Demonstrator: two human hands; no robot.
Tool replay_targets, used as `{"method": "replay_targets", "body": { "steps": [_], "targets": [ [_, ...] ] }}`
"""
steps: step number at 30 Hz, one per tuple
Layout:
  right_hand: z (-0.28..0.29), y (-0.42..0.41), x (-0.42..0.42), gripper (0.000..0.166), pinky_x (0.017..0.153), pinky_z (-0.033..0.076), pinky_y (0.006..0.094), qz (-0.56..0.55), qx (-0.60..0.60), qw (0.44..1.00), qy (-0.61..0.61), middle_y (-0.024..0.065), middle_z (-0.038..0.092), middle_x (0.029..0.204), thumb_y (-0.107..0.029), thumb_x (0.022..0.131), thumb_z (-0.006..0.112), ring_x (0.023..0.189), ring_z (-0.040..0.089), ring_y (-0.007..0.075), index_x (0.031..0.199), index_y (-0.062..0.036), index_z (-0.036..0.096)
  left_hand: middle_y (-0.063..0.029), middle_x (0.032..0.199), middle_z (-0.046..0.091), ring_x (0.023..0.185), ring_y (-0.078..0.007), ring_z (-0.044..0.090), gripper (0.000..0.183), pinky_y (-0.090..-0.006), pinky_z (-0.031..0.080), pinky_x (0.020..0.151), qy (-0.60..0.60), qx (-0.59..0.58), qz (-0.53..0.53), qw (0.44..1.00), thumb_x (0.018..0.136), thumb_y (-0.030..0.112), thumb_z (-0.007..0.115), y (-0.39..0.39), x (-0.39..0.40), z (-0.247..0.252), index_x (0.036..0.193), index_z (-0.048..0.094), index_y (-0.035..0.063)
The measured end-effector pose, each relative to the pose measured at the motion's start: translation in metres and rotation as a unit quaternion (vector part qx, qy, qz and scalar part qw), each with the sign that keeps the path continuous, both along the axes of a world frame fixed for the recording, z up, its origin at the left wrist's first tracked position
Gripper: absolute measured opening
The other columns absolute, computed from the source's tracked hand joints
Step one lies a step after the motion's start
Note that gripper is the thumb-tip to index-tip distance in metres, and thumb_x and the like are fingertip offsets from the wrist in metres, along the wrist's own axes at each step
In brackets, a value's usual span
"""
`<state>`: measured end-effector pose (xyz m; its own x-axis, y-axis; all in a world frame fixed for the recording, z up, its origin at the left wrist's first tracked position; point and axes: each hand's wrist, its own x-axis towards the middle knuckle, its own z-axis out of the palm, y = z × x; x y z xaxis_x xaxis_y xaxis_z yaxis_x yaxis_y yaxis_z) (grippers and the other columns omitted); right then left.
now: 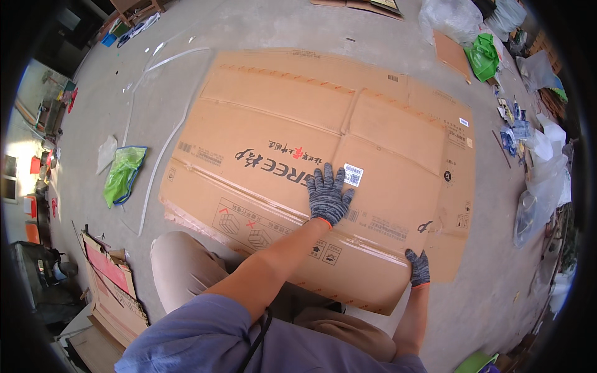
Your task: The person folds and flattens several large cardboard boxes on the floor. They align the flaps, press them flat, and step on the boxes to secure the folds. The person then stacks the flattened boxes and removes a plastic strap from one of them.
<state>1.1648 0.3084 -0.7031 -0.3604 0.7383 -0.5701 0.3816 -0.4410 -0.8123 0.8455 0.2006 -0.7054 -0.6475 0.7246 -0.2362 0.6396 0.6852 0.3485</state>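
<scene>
A large flattened GREE cardboard box [289, 126] lies on the floor before me, with fold creases, printing and strips of tape. My left hand [329, 198], in a grey knitted glove with an orange cuff, presses flat on the upper sheet beside a white label [353, 175], fingers spread. At the sheet's lower right edge, my right hand [419, 268] in a matching glove grips the cardboard, with part of the fingers hidden beneath. Under this sheet, a second cardboard layer [454, 186] shows along the top and right. The near flap [354, 275] rises over my knees.
A white plastic strap [161, 163] loops over the concrete floor to the left, near a green plastic bag [125, 175]. Torn cardboard [112, 279] leans at lower left. Clear plastic wrap [536, 210] and a bright green bag [482, 57] lie along the right.
</scene>
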Motion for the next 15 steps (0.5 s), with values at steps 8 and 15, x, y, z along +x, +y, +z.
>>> {"method": "replay_targets", "body": {
  "steps": [8, 15],
  "targets": [
    [0.018, 0.01, -0.004, 0.05, 0.083, 0.04, 0.0284, -0.051, 0.028, 0.998, -0.025, 0.0064, 0.055, 0.103, -0.015, 0.069, 0.068, 0.092, 0.051, 0.016, 0.112, 0.001, 0.047, -0.0207, 0.135, 0.019, 0.127, -0.0354, 0.013, 0.062, -0.051, 0.006, 0.1, -0.027, 0.031, -0.012, 0.999, 0.082, 0.043, 0.04, 0.009, -0.027, -0.012, 0.132, 0.025, 0.0075],
    [0.076, 0.005, -0.025, 0.048, 0.08, 0.041, 0.0274, -0.013, 0.009, 0.995, -0.097, 0.0045, 0.056, 0.099, -0.017, 0.068, 0.07, 0.088, 0.051, 0.0138, 0.109, 0.0, 0.05, -0.0252, 0.135, 0.015, 0.126, -0.0393, 0.009, 0.061, -0.0527, 0.003, 0.099, -0.042, 0.056, 0.03, 0.997, 0.082, 0.044, 0.04, 0.0, -0.033, -0.014, 0.131, 0.028, 0.0085]
  ]
}}
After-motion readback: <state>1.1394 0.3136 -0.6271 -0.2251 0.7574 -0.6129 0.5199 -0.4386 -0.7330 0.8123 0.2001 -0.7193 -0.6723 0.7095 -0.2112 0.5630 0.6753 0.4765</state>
